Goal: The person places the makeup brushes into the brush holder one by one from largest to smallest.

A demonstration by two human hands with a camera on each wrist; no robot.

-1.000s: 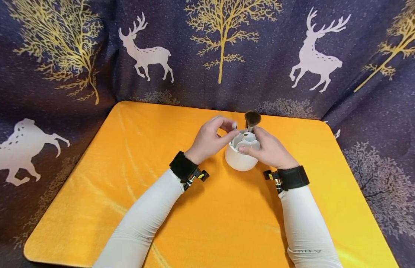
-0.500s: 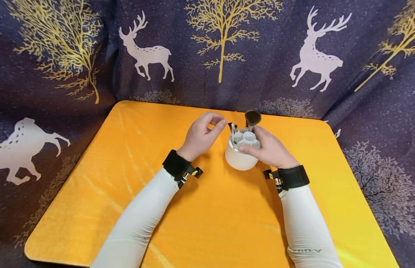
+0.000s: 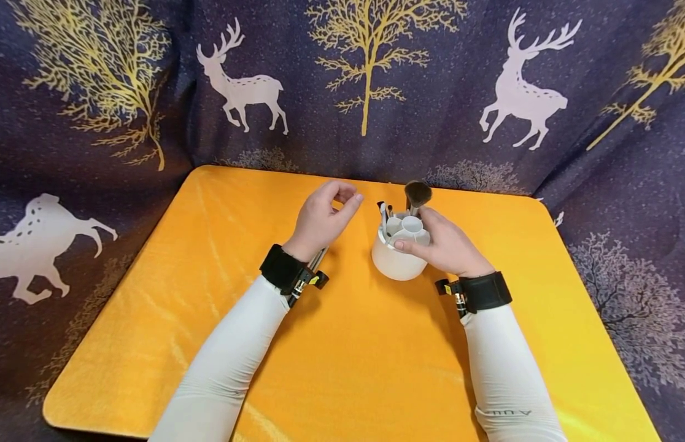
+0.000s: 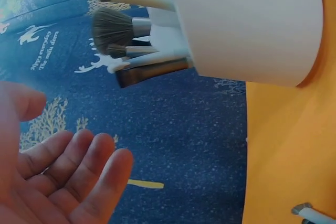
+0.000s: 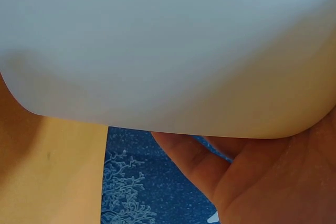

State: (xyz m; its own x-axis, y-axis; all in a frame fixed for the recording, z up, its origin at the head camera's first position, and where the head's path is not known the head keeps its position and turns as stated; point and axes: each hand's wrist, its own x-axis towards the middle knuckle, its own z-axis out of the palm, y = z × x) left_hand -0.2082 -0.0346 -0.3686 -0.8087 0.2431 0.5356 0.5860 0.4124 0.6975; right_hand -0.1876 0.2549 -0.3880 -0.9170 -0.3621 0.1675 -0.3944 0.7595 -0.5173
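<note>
My right hand (image 3: 448, 242) grips a white round makeup brush holder (image 3: 396, 264) by its side, thumb at the front rim and fingers round the far side. Several makeup brushes stand in its compartments, among them a large fluffy brush (image 3: 418, 194) at the back and a flat dark-tipped brush (image 4: 152, 72) in the left wrist view. My left hand (image 3: 323, 218) hovers left of the holder, fingers loosely bent, holding nothing. In the right wrist view the holder's wall (image 5: 157, 51) hides most of the scene.
Brush handles (image 3: 318, 259) show on the table beside my left wrist, partly hidden by it; a brush tip (image 4: 302, 209) lies at the corner of the left wrist view. An orange cloth covers the table (image 3: 364, 350). A dark curtain (image 3: 331, 73) with deer and trees hangs behind.
My left hand has drawn back leftward from the holder, uncovering the small brushes at its left side. Brush handles now show beside the left wrist. My right hand has kept its grip.
</note>
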